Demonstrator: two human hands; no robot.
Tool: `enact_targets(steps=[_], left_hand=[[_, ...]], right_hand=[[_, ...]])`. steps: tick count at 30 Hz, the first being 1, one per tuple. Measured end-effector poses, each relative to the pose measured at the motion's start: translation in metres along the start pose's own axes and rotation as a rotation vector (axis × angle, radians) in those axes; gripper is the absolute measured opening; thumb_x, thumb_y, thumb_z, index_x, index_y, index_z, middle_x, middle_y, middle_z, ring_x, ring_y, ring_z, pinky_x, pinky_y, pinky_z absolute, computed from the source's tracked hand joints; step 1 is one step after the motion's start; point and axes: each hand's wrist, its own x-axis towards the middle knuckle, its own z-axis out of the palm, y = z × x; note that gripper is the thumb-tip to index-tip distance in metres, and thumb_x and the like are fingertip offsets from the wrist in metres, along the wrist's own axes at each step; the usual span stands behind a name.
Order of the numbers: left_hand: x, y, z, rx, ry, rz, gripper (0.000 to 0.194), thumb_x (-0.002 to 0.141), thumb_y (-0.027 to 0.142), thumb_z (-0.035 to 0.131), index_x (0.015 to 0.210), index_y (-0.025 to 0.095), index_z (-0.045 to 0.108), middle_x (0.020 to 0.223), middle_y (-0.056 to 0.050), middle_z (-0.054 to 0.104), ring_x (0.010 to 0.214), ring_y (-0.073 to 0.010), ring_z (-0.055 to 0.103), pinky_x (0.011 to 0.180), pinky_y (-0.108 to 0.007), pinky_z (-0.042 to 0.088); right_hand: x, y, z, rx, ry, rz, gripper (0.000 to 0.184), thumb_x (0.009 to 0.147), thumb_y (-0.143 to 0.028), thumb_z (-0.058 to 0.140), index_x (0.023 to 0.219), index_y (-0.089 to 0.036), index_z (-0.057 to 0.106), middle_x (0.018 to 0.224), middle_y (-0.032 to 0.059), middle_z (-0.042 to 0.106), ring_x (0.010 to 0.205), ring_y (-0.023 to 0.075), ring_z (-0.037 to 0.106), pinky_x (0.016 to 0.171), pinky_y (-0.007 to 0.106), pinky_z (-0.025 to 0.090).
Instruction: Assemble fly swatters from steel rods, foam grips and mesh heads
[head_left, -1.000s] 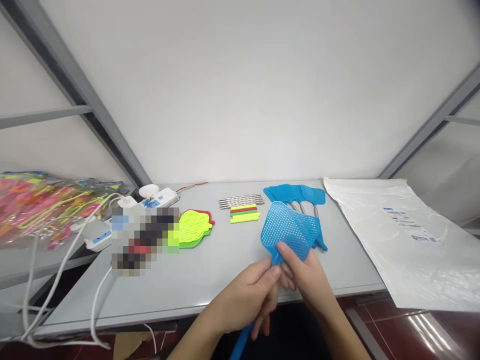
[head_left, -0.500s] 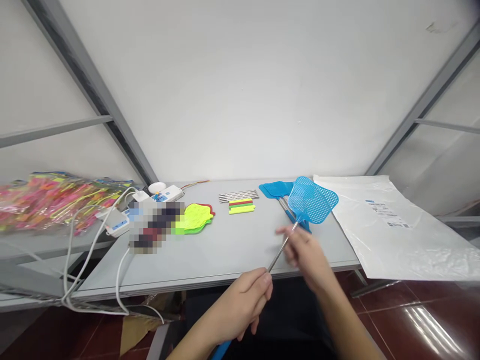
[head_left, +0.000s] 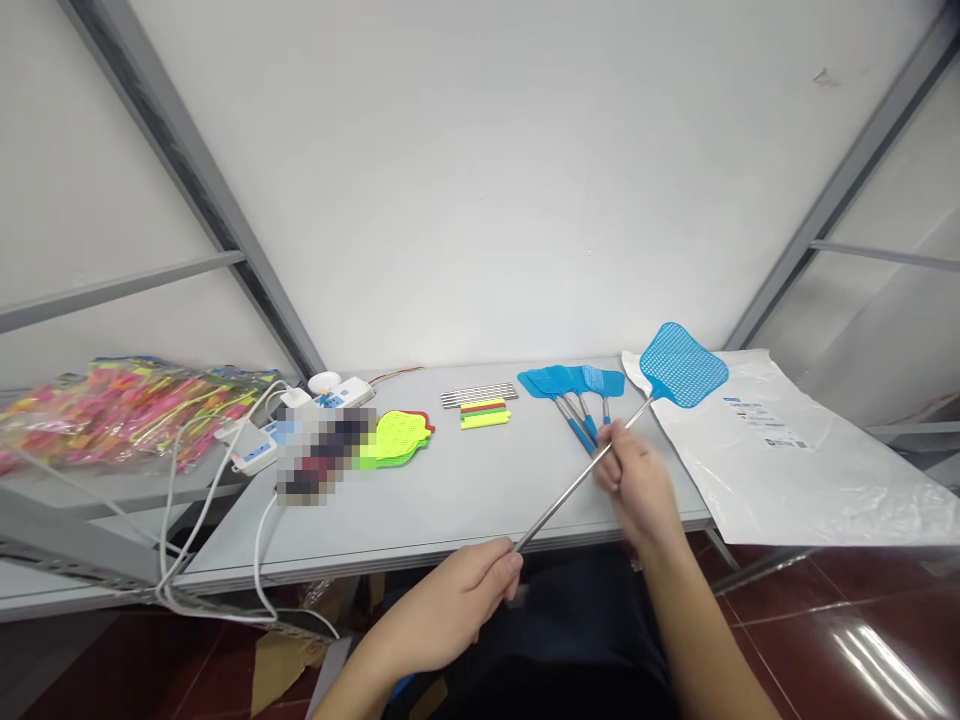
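A blue fly swatter (head_left: 686, 368) with a metal shaft stretches from my lap up to the right, its perforated head above the white packaging. My left hand (head_left: 457, 605) is closed around its lower end, where a bit of blue handle shows beneath the wrist. Further up, the fingers of my right hand (head_left: 641, 485) are closed on the shaft below the head. Behind that hand, several blue fly swatters (head_left: 559, 380) lie fanned out on the table, partly overlapping.
Metal rods (head_left: 480, 394) and coloured handle tubes (head_left: 484, 413) lie mid-table. Yellow, green and red swatter heads (head_left: 401, 437) are stacked to their left. Power strips (head_left: 255, 450) with white cables and bagged colourful items (head_left: 127, 410) occupy the left. White plastic packaging (head_left: 780, 450) overhangs at right.
The swatter's head has moved right, and a longer stretch of metal shaft shows. My right hand has shifted up and right along it, its fingers now closed on the shaft.
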Motion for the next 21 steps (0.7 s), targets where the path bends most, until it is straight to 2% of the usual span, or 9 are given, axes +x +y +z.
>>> enact_targets(steps=[3, 6, 8, 15, 18, 21], left_hand=[[-0.001, 0.005, 0.000, 0.156, 0.083, 0.052, 0.042, 0.099, 0.051, 0.028, 0.079, 0.021, 0.051, 0.073, 0.003, 0.053, 0.071, -0.0142, 0.051, 0.070, -0.025, 0.038], [0.001, 0.005, 0.002, 0.261, 0.119, 0.075, 0.038, 0.100, 0.047, 0.029, 0.079, 0.022, 0.048, 0.078, 0.003, 0.055, 0.076, -0.0158, 0.050, 0.071, -0.026, 0.035], [0.001, 0.004, 0.001, 0.293, 0.133, 0.066, 0.038, 0.099, 0.049, 0.028, 0.081, 0.023, 0.048, 0.078, 0.002, 0.055, 0.075, -0.0160, 0.050, 0.070, -0.027, 0.034], [-0.019, -0.007, -0.014, 0.310, 0.137, 0.013, 0.036, 0.098, 0.052, 0.032, 0.096, 0.024, 0.056, 0.096, -0.001, 0.061, 0.092, -0.0187, 0.054, 0.081, -0.028, 0.035], [-0.029, -0.014, -0.019, 0.328, 0.125, -0.011, 0.037, 0.098, 0.053, 0.033, 0.096, 0.025, 0.058, 0.092, -0.001, 0.061, 0.088, -0.0186, 0.054, 0.080, -0.028, 0.036], [-0.033, -0.019, -0.024, 0.322, 0.130, -0.017, 0.037, 0.097, 0.053, 0.035, 0.100, 0.025, 0.060, 0.093, -0.001, 0.063, 0.088, -0.0187, 0.055, 0.081, -0.028, 0.037]], right_hand=[[-0.030, 0.022, 0.010, -0.140, -0.157, 0.109, 0.036, 0.088, -0.054, 0.056, 0.083, -0.019, 0.057, 0.044, -0.0088, 0.037, 0.040, 0.0059, 0.030, 0.041, 0.020, 0.020], [-0.038, 0.024, 0.010, -0.197, -0.166, 0.063, 0.036, 0.089, -0.053, 0.054, 0.081, -0.018, 0.058, 0.044, -0.0082, 0.037, 0.041, 0.0059, 0.028, 0.041, 0.020, 0.019], [-0.029, 0.012, 0.005, -0.206, -0.162, 0.008, 0.035, 0.088, -0.050, 0.057, 0.080, -0.016, 0.061, 0.044, -0.0074, 0.038, 0.042, 0.0058, 0.028, 0.041, 0.021, 0.019], [0.021, -0.041, -0.020, -0.019, -0.005, -0.176, 0.033, 0.080, -0.047, 0.070, 0.073, -0.016, 0.062, 0.045, -0.0079, 0.034, 0.041, 0.0053, 0.026, 0.040, 0.022, 0.021], [0.035, -0.051, -0.031, 0.037, 0.078, -0.227, 0.034, 0.077, -0.046, 0.073, 0.070, -0.016, 0.059, 0.047, -0.0091, 0.032, 0.040, 0.0045, 0.023, 0.038, 0.022, 0.023], [0.042, -0.047, -0.036, 0.098, 0.110, -0.220, 0.034, 0.078, -0.049, 0.071, 0.072, -0.017, 0.058, 0.047, -0.0104, 0.029, 0.040, 0.0047, 0.022, 0.039, 0.021, 0.026]])
